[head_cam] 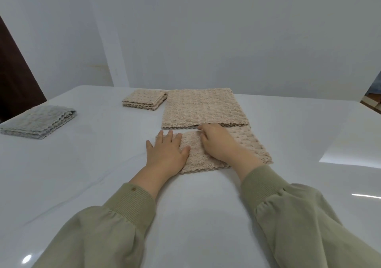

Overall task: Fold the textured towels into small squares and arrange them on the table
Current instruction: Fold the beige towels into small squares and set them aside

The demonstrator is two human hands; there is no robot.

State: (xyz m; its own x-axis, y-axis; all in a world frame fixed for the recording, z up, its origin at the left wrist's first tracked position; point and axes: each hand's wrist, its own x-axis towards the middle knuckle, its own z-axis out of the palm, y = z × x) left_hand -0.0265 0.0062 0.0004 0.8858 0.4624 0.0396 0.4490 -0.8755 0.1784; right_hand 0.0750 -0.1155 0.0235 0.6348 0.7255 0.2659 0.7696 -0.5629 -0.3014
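The left hand (167, 154) lies flat, fingers straight, pinning the half-folded beige towel (206, 157) to the table (103, 164) so the right hand (218, 142), fingers curled on its top flap, can likely square the fold, while the unfolded towels (204, 109) wait at its 12 o'clock.

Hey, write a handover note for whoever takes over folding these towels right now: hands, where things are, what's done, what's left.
Hands: the left hand lies flat, pressing the left part of the near towel. The right hand has its fingers curled on that towel's far edge, gripping it.
Where: the near towel is partly folded on the table, just in front of the flat towel.
Done: the beige square sits left of the flat towel's far end, and the grey towel lies folded at far left.
Left: finish the near towel, then fold the flat towel and place both.
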